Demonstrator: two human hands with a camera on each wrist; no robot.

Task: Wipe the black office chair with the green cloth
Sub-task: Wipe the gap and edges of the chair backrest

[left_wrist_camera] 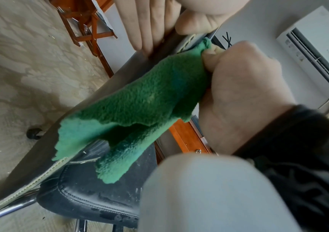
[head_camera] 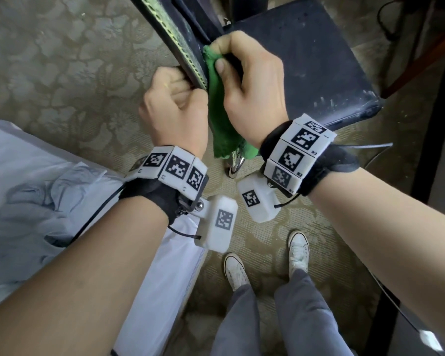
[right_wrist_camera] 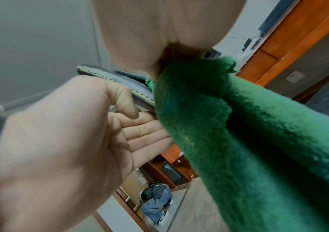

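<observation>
- The chair (head_camera: 306,62) is taken as the landmark: its backrest edge (head_camera: 190,60), with pale stitching, runs diagonally above the dusty seat.
- The backrest edge is gripped by the left hand (head_camera: 176,109), thumb on one face and fingers flat on the other, so the chair is steadied.
- The cloth (head_camera: 220,116) is pinched by the right hand (head_camera: 252,83) between thumb and curled fingers and pressed to the backrest edge, just beside the left hand; its loose tail hangs down over the seat.
- The step in hand is judged to be wiping along the backrest edge.
- It is best done with the cloth folded over both faces of the edge and drawn along the stitching in one firm pass, while the backrest is held against the pull.
- The hanging tail is better gathered in, so that seat dust is not dragged about.
- The seat is speckled with pale flecks and scuffed at its seam; it appears not yet wiped.
- Below the chair a patterned beige carpet (head_camera: 62,73) is seen; beside it stands wooden furniture (left_wrist_camera: 88,20), and an air conditioner (left_wrist_camera: 316,51) is mounted on the wall beyond.
</observation>
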